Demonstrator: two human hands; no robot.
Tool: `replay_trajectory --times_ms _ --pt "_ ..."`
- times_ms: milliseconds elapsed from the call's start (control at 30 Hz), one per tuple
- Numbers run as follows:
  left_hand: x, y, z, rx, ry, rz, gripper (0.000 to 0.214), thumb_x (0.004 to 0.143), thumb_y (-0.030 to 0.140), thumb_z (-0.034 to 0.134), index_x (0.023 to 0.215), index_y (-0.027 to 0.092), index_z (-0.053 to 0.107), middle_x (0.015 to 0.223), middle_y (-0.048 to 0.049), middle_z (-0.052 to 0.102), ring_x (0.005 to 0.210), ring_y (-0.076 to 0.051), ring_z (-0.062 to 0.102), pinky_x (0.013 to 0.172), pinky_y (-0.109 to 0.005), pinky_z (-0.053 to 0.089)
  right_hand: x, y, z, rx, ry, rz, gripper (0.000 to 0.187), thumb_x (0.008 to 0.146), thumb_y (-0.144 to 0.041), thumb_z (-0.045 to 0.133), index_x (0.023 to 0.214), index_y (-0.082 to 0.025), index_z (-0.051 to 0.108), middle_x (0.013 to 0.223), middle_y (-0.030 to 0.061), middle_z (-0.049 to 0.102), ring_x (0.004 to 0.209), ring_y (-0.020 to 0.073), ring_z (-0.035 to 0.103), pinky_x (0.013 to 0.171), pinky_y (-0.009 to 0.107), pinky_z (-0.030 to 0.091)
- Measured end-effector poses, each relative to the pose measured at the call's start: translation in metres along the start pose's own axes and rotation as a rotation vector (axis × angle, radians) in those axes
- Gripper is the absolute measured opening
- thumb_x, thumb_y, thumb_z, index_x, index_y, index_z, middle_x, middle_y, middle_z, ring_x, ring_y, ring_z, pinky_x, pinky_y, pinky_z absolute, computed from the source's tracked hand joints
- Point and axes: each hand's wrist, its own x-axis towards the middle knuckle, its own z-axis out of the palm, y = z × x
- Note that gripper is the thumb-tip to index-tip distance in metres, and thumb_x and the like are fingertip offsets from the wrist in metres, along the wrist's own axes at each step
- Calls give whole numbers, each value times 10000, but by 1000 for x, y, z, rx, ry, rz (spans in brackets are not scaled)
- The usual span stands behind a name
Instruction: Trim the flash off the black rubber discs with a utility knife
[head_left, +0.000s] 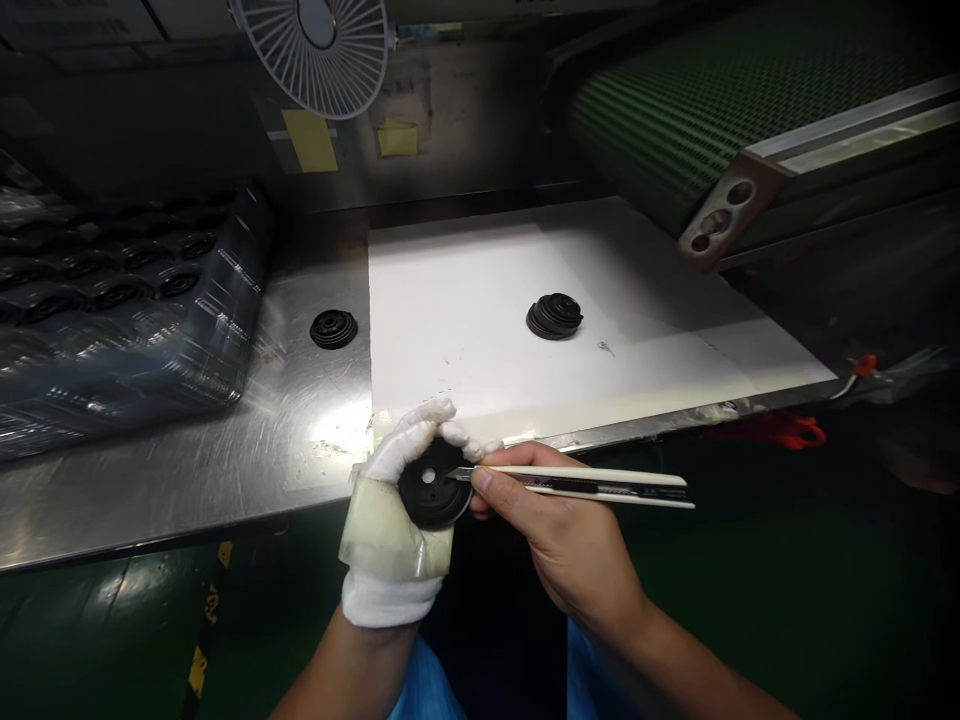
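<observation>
My left hand [394, 520], in a white glove, is closed around a round black rubber part [433, 485] with a hole in its middle, held just off the table's front edge. My bare right hand [559, 540] grips a white utility knife [600, 487]. The knife's blade tip touches the rim of the held part. Another black round part [554, 316] lies on the white sheet [480, 310]. A third black part [333, 329] sits on the bare steel table [225, 440] to the left of the sheet.
A plastic-wrapped stack of trays with several black parts [112, 300] fills the left of the table. A green conveyor belt [697, 100] rises at the upper right. A white fan [315, 50] hangs at the back. Something red [780, 430] lies below the table's right edge.
</observation>
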Motion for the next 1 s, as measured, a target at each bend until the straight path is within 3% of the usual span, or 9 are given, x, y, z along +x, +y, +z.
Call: replay_trajectory --times_ms 133,433,767,900,1000 --pt "1 1 1 -26 -18 -18 112 805 180 587 882 132 654 727 -42 612 711 -175 611 653 -307 536 1 0 0 98 -6 25 167 826 -305 749 873 -168 667 749 31 673 698 167 623 673 274 517" --pt "4 6 4 -162 11 -110 103 808 147 565 859 128 652 733 -40 606 728 -178 615 817 -442 538 0 -8 -5 391 49 108 136 785 -260 778 850 -187 683 799 2 637 746 167 612 709 291 524" --pt "9 8 3 -211 -23 -84 108 814 125 575 873 125 665 758 -29 639 764 -164 636 933 -470 490 -13 8 2 421 45 157 172 797 -297 777 900 -196 682 814 3 645 784 161 595 791 280 464" --pt "9 0 6 -170 70 -29 171 840 177 572 973 146 675 978 -89 685 976 -243 643 936 -460 493 -15 11 6 449 -22 190 175 796 -296 773 895 -190 674 854 28 656 834 196 591 831 333 449" --pt "3 -3 3 40 5 44 322 905 324 523 1175 173 613 1206 -129 617 1120 -276 578 962 -434 472 -10 6 1 459 -37 156 146 807 -281 758 892 -197 674 878 25 644 870 202 572 862 346 432"
